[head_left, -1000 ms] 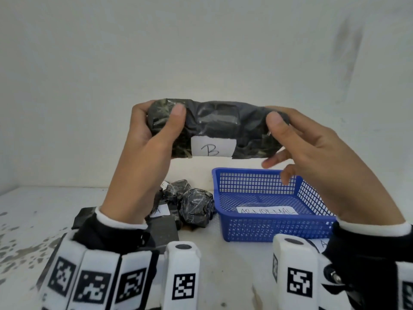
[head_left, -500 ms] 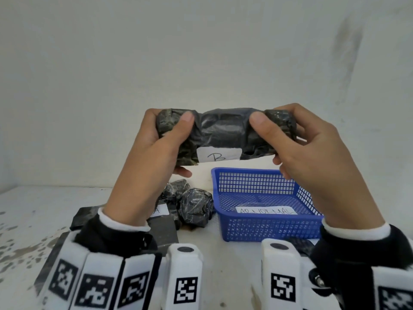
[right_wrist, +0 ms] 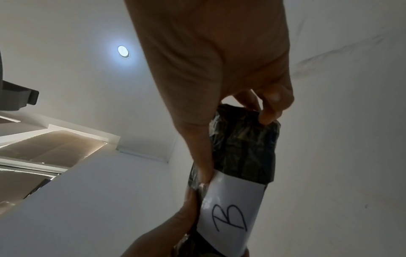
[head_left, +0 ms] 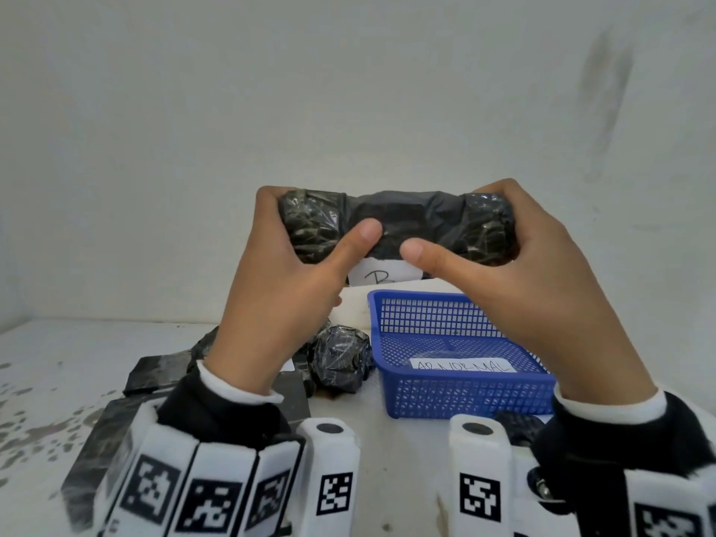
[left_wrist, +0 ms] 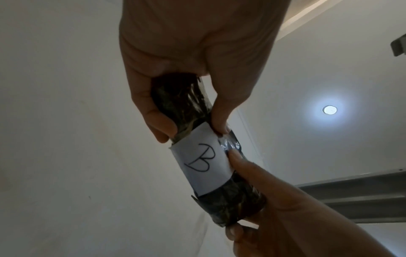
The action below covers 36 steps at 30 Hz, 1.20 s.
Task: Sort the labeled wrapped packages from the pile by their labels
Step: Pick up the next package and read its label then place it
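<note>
Above the worktop (head_left: 58, 381), the black wrapped package (head_left: 399, 226) hangs level, its long axis running 9 to 3 o'clock. The left hand (head_left: 279, 300) grips the 9 o'clock end and the right hand (head_left: 523, 277) the 3 o'clock end, equally near, thumbs pressed beside its B label (left_wrist: 202, 160). The blue basket (head_left: 465, 393) sits at 5 o'clock below, the pile (head_left: 341, 358) at 7.

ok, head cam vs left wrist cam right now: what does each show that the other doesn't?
Head only: the blue basket with its paper slip, the pile of wrapped packages on the table, and the wrist markers. Left wrist only: the whole B on the label, plus a ceiling light. Both: the left hand and right hand gripping the ends of the black package.
</note>
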Available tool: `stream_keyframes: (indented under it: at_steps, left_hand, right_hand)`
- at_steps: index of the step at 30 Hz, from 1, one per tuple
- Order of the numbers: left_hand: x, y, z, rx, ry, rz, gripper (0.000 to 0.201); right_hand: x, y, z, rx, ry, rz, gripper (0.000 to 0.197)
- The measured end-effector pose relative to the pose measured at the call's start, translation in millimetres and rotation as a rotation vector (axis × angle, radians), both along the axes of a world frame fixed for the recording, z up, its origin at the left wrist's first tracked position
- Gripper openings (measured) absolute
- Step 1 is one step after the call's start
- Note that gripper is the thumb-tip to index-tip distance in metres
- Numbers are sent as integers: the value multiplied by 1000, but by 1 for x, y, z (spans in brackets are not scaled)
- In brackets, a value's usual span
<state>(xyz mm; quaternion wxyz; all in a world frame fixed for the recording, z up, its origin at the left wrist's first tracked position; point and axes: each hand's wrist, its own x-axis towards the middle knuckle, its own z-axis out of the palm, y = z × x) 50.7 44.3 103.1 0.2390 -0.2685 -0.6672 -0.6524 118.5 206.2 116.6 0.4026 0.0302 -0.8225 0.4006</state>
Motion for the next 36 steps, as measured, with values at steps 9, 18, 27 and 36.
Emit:
stream_keyframes:
  at_steps: [9, 18, 27, 36]
  left_hand:
    - [5, -2, 1, -106, -34, -38, 48]
    - [-5, -5, 0, 54, 125, -298, 12]
    - [-9, -8, 4, 193, -51, -517, 58]
    - [-11, -10, 6, 267, -71, -490, 34]
  right_hand:
    - [0, 0, 2, -41, 73, -40, 45]
    - [3, 10, 5, -277, 68, 91, 55]
    - [3, 19, 6, -366, 132, 179, 53]
    - [7, 18, 6, -290, 99, 246, 37]
